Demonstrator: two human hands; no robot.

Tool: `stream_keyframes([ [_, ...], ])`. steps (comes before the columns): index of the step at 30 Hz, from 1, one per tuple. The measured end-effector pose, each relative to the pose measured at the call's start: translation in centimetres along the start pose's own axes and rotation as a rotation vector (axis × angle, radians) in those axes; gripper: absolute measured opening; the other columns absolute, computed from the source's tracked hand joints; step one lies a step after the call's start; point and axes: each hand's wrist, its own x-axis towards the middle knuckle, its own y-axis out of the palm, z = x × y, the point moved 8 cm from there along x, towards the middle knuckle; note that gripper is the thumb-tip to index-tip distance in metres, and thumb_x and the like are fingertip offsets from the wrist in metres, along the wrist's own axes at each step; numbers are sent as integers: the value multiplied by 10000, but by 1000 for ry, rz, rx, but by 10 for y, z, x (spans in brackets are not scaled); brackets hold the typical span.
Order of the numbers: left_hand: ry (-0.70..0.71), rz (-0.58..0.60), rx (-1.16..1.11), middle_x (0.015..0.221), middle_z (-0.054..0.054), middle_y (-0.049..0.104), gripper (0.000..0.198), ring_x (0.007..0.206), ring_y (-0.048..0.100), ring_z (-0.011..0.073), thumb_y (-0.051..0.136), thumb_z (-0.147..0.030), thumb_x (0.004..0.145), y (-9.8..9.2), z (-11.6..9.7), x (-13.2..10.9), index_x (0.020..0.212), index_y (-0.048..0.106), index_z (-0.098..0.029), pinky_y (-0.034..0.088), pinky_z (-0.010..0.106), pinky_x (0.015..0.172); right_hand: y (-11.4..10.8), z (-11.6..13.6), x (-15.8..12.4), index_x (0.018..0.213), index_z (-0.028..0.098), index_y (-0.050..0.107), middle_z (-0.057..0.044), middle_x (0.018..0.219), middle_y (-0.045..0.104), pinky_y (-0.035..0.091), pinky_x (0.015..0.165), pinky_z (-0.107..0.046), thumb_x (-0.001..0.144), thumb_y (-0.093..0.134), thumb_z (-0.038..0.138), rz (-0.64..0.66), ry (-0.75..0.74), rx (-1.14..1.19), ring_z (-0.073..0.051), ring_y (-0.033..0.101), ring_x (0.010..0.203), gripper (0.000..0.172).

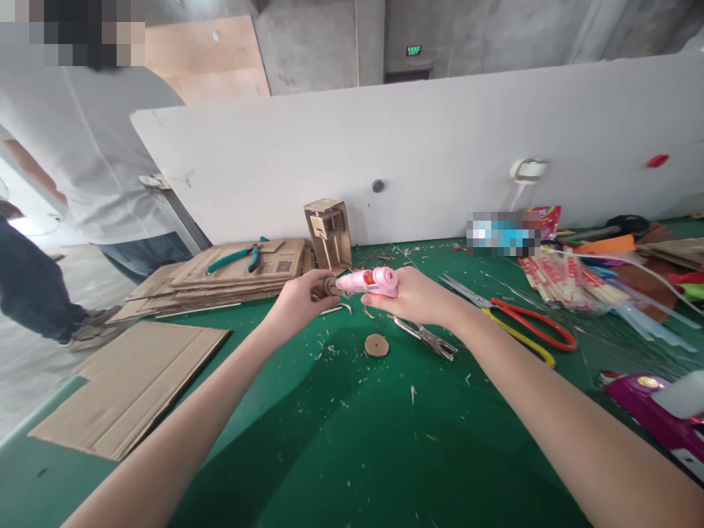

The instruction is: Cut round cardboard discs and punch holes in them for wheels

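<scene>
My right hand is wrapped round a pink tool, which points left toward my left hand. The fingers of my left hand pinch a small brown piece that looks like a cardboard disc, at the tool's tip. Just below the hands, a round cardboard disc with a small centre hole lies flat on the green table. Metal pliers or a punch rest beneath my right wrist. Behind the hands stands an upright cardboard box with sticks inside.
Cardboard sheets with teal pliers are stacked at the left, near a flat sheet. Scissors, packaged sticks and a purple device lie right. A white panel stands behind; a person is left.
</scene>
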Motion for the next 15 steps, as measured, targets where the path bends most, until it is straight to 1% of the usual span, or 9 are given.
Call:
stream_keyframes([
  [5,29,31,-34,859,48,702,439,738,654,176,682,-268,714,3,-3,-1,1131,577,-182,541,337,713,0,0,1,629,189,586,21,499,446,238,457,-282,812,560,486,-11,-20,0,-104,333,458,350],
  [10,40,26,-18,819,39,687,433,705,641,172,682,-284,709,3,-1,0,1119,584,-185,537,325,675,-2,1,0,651,186,606,16,502,458,231,471,-288,821,546,493,-26,-34,-23,-106,329,464,355],
  [15,30,2,10,803,36,688,444,712,649,182,698,-303,692,-1,-1,1,1106,584,-188,537,333,681,-4,2,-1,684,185,603,13,523,474,231,470,-286,818,542,502,-25,-18,-18,-106,334,469,350],
])
